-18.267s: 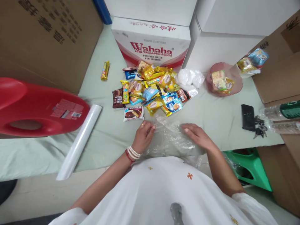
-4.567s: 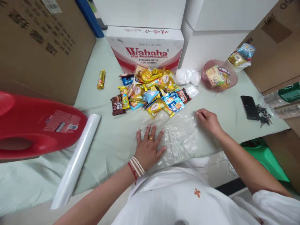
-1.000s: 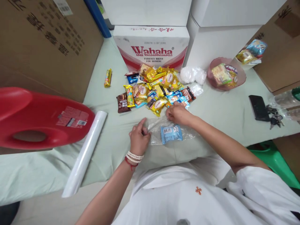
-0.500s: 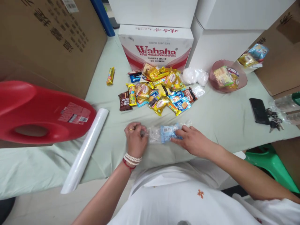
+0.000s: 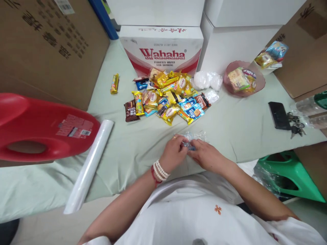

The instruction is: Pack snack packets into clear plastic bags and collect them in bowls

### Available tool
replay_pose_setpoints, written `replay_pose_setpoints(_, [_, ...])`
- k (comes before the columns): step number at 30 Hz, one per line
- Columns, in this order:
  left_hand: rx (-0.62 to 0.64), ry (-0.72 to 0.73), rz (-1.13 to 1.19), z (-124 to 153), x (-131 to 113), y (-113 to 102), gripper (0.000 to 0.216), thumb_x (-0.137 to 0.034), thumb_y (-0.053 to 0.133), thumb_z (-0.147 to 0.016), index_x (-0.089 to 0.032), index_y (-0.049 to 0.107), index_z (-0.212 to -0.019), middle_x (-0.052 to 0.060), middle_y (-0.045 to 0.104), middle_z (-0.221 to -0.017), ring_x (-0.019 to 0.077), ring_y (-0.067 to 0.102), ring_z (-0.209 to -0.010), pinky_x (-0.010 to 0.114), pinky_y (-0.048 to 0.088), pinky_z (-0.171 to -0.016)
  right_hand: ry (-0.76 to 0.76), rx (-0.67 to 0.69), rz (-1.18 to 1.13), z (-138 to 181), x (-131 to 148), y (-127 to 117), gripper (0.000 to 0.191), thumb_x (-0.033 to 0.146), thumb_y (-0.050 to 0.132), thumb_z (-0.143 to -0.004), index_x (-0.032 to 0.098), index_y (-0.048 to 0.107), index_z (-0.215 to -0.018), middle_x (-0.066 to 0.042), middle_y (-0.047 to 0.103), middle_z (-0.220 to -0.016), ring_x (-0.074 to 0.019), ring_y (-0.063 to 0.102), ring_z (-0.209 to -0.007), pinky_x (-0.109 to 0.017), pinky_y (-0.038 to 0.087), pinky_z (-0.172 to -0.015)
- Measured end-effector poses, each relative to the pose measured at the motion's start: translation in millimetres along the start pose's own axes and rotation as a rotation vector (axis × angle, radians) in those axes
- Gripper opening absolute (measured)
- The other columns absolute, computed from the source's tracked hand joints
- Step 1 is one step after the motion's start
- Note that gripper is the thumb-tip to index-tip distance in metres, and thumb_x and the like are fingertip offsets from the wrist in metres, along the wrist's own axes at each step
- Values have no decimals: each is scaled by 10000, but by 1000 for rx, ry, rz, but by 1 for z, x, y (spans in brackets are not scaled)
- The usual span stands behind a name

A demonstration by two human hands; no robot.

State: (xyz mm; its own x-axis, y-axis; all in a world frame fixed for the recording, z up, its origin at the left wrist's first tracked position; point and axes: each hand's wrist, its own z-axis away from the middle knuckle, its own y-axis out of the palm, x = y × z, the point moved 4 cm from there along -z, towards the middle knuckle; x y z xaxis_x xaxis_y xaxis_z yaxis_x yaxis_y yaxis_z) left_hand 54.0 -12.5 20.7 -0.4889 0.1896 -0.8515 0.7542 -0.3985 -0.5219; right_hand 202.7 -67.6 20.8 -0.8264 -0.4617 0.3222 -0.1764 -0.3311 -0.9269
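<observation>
Close together at the near part of the table, both hands work on a small blue snack packet (image 5: 188, 145) covered with clear plastic wrap (image 5: 196, 136). My left hand (image 5: 176, 153), with bead bracelets at the wrist, has its fingers pinched on the wrap at the packet's left side. From the right, my right hand (image 5: 208, 154) grips the wrapped packet with bent fingers. Most of the packet is hidden behind the fingers. Just beyond the hands lies a pile of packaged snacks (image 5: 168, 98), with yellow, blue and brown wrappers.
A roll of plastic film (image 5: 89, 166) lies left beside a red plastic jug (image 5: 48, 126). One yellow snack bar (image 5: 114, 83) lies apart. A Wahaha box (image 5: 163, 51) stands behind. Rightward are a pink bowl (image 5: 260, 83), a black phone (image 5: 279, 115), keys (image 5: 296, 126) and a green stool (image 5: 293, 173).
My left hand has moved right, up against my right hand, bringing the wrap's left end over the blue packet. More of the packet is now covered. The view has shifted slightly.
</observation>
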Motion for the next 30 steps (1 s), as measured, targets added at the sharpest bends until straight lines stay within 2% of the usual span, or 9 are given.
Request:
replay_pose_setpoints(5, [70, 107, -306, 3, 3, 21, 299, -101, 484, -827, -203, 670, -1037, 92, 687, -1130, 234, 664, -972, 374, 537, -856, 89, -27, -275, 44, -19, -15, 278, 233, 518, -1020, 240, 697, -1232, -116, 638, -1254, -237, 597, -1105, -351, 510, -899])
replay_pose_setpoints(8, [92, 150, -442, 10, -3, 21, 311, -99, 515, -843, -219, 695, -1067, 77, 709, -1196, 246, 659, -1015, 377, 532, -830, 195, -11, -403, 61, -43, -23, 271, 338, 486, -1048, 235, 730, -1106, -90, 698, -1094, -216, 651, -972, -342, 525, -862])
replay_pose_setpoints(10, [79, 207, -536, 13, -11, 21, 279, -107, 539, -862, -217, 718, -1045, 88, 729, -1177, 270, 640, -1012, 415, 517, -851, 375, -165, -320, 60, -63, -27, 349, 432, 455, -1055, 217, 725, -1105, -111, 702, -1052, -251, 643, -969, -392, 523, -884])
replay_pose_setpoints(13, [41, 279, -598, 15, -18, 24, 265, -114, 560, -884, -212, 737, -1055, 117, 741, -1161, 307, 614, -1063, 495, 466, -926, 532, -389, -105, 48, -76, -22, 438, 512, 550, -996, 174, 671, -1248, -198, 631, -1280, -357, 533, -1216, -525, 461, -1018])
replay_pose_setpoints(17, [-35, 335, -600, 20, -13, 24, 319, -103, 562, -903, -238, 723, -1143, 100, 741, -1221, 340, 552, -1275, 584, 329, -1066, 415, -289, -129, 31, -71, -9, 234, 358, 630, -945, 190, 696, -1094, -185, 542, -1442, -377, 431, -1349, -512, 457, -1016])
replay_pose_setpoints(20, [-32, 364, -627, 24, -8, 25, 330, -100, 566, -908, -252, 720, -1158, 80, 749, -1232, 347, 555, -1278, 609, 294, -1076, 454, -299, -308, 29, -65, -27, 140, 299, 576, -968, 192, 665, -961, -125, 674, -1134, -252, 620, -1001, -357, 489, -837])
replay_pose_setpoints(23, [-18, 351, -643, 25, -7, 28, 340, -94, 562, -904, -243, 732, -1158, 102, 740, -1255, 365, 550, -1282, 619, 312, -1064, 416, -296, -468, 7, -45, -48, 138, 313, 602, -971, 203, 632, -893, -19, 664, -825, -173, 601, -753, -280, 433, -715])
replay_pose_setpoints(27, [14, 303, -607, 23, -10, 23, 250, -107, 565, -871, -196, 775, -973, 152, 769, -1066, 377, 572, -1260, 621, 350, -1083, 309, -233, -451, -44, -8, -42, 105, 211, 549, -994, 189, 640, -945, -49, 686, -948, -186, 620, -888, -280, 422, -775])
replay_pose_setpoints(30, [140, 246, -384, 27, -2, 0, 215, -177, 585, -823, -223, 773, -916, 118, 774, -1016, 358, 593, -1263, 618, 372, -1133, 205, -208, -418, -65, 10, -20, 180, 183, 452, -1039, 163, 632, -1041, -90, 655, -1028, -197, 602, -939, -298, 439, -820])
